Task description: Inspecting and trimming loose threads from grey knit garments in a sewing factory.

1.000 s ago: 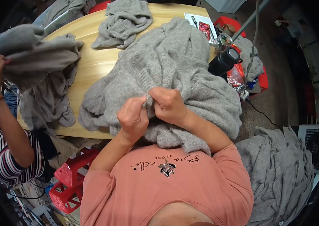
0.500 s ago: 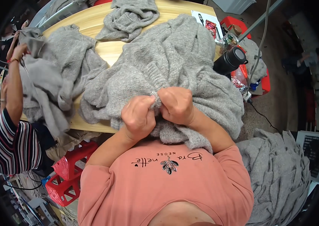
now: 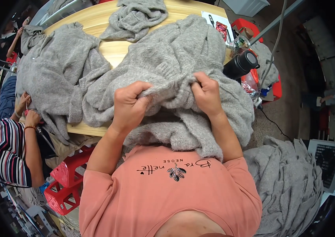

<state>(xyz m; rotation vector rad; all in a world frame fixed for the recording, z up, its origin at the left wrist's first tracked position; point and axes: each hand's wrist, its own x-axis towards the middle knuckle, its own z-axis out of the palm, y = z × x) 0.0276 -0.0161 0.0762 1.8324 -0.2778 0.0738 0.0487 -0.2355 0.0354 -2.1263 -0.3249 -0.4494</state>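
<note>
A grey knit sweater (image 3: 175, 51) is heaped over the table in front of me, and its near folds hang toward my body. My left hand (image 3: 130, 103) is closed around a section of its knit, thumb on top. Farther right, my right hand (image 3: 207, 93) pinches the same piece, so a short stretch of fabric is drawn taut between both fists. Ribbed knit shows just beyond that stretch. The fingertips of both hands are partly hidden in the folds.
More grey knitwear (image 3: 57, 67) lies at the left, where a co-worker in a striped top (image 3: 7, 154) handles it. Another grey piece (image 3: 136, 19) rests on the wooden table (image 3: 114, 53). A black bottle (image 3: 240, 64) stands at right. Red stools (image 3: 66, 173) and a grey knit pile (image 3: 288, 185) flank me.
My hands, close together before, have moved apart and stretched the knit between them. The co-worker's arms have come down from the far left to the near edge of their garment.
</note>
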